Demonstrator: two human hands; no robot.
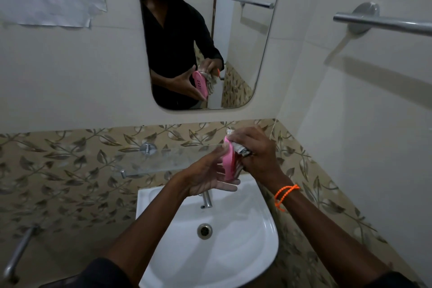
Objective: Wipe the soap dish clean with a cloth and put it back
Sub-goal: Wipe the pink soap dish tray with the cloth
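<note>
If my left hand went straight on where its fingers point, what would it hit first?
Your left hand would meet the soap dish at once; the cloth and right hand lie just behind.

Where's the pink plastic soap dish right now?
Head view, centre-right: the pink plastic soap dish stands on edge between the left hand and the right hand, which presses a crumpled white cloth against it, above the white basin.

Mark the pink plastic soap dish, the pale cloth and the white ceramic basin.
pink plastic soap dish (228, 162): head view, upturned edge.
pale cloth (239, 148): head view, bunched fold.
white ceramic basin (233, 255): head view, bare bowl.
</note>
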